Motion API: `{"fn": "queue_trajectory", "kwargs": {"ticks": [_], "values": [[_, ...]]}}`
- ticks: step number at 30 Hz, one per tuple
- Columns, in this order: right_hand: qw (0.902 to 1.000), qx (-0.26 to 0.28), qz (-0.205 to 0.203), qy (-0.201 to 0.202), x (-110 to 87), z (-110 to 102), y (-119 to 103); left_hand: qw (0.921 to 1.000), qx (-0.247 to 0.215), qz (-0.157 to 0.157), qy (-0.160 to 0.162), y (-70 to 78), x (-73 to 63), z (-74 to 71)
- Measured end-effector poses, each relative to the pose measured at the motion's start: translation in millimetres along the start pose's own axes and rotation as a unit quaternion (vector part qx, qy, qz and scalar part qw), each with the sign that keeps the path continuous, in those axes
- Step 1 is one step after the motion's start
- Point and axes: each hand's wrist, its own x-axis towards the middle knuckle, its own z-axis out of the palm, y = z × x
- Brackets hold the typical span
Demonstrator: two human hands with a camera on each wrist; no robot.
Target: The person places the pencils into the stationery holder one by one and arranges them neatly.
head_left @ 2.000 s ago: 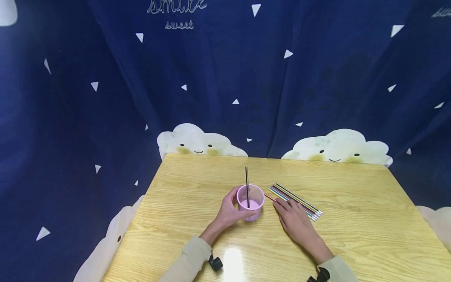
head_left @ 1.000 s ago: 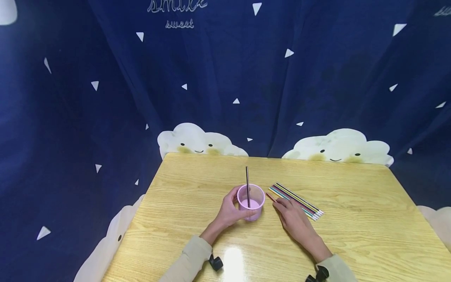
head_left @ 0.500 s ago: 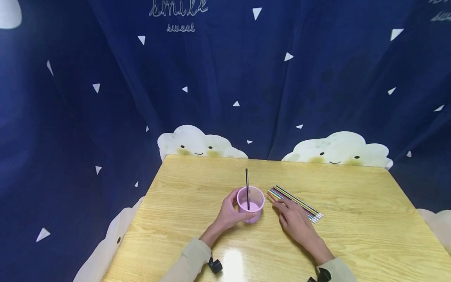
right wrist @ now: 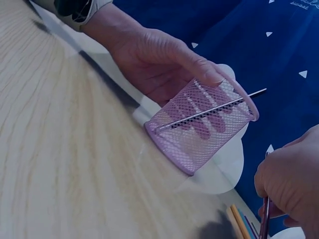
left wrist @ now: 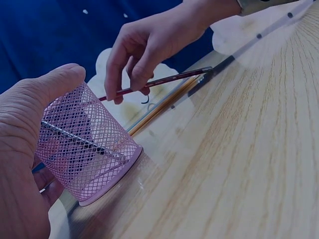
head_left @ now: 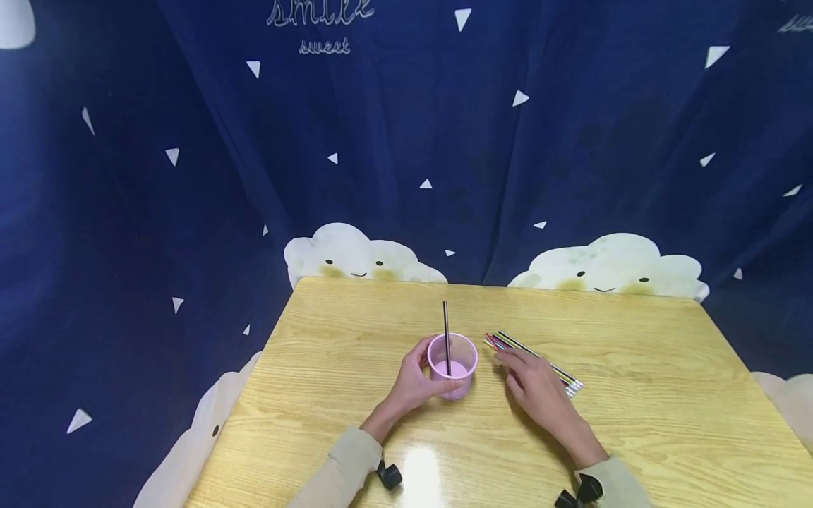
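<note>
My left hand [head_left: 409,384] grips a pink mesh pencil cup [head_left: 468,353], thumb on the near side and fingers round the far side. A single dark striped pencil [head_left: 446,324] leans upright inside it. To the right, my right hand [head_left: 540,388] pinches a red pencil [left wrist: 172,78] between thumb and fingers. In the left wrist view the red pencil slants above several other pencils [left wrist: 158,110], its far end close over theirs. Those pencils lie side by side on the table, partly hidden by the right hand in the head view.
The light wooden table [head_left: 356,317] carries the cup and the row of pencils. Behind it hangs a dark blue curtain [head_left: 381,141] with white triangles and smiling clouds [head_left: 610,264]. A bright glare spot [head_left: 421,473] lies near the front.
The right hand has raised the red pencil from beside the row, and its tip now overlaps the other pencils in the head view. The left hand and cup stay put.
</note>
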Motion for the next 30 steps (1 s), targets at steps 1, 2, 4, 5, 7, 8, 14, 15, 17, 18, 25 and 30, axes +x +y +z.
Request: {"fn": "queue_trajectory", "kwargs": {"ticks": [1,2,4,5,7,8,14,15,17,18,25,30], "values": [[1.0000,0.003,0.001,0.001,1.1,-1.4,-0.7,1.0000,-0.001,0.000,0.000,-0.1,0.0,0.0],[1.0000,0.007,0.003,0.002,2.3,-3.0,-1.5,1.0000,-0.001,0.000,0.000,-0.1,0.0,0.0],[0.9998,0.017,0.006,0.004,4.7,-6.4,-3.0,1.0000,-0.003,0.001,-0.001,0.0,0.0,0.0],[0.9998,0.020,0.006,0.006,6.0,-7.8,-3.5,1.0000,-0.002,0.001,0.000,0.0,0.0,0.0],[0.9994,0.031,0.006,0.011,8.4,-10.4,-4.3,1.0000,0.000,0.000,0.000,0.0,0.1,0.0],[0.9993,0.036,0.006,0.013,9.6,-11.6,-4.5,1.0000,0.001,0.000,0.000,0.1,0.2,0.0],[0.9968,0.076,0.011,0.023,14.9,-16.3,-6.0,1.0000,0.002,0.002,0.001,-0.5,0.1,0.0],[0.9962,0.083,0.011,0.024,15.4,-16.7,-6.2,1.0000,0.002,0.002,0.001,-0.6,0.0,0.0],[0.9949,0.097,0.014,0.022,16.5,-17.2,-6.6,1.0000,0.002,0.002,0.001,-0.7,0.1,0.1],[0.9945,0.102,0.015,0.020,16.8,-17.2,-6.5,1.0000,0.002,0.001,0.001,-0.8,0.1,0.1],[0.9909,0.132,0.014,0.022,20.9,-16.9,-4.9,1.0000,-0.002,0.003,0.002,-1.9,0.3,0.4],[0.9864,0.156,-0.002,0.053,27.9,-17.9,-5.9,1.0000,-0.004,0.009,0.000,-2.8,1.1,0.3]]}}
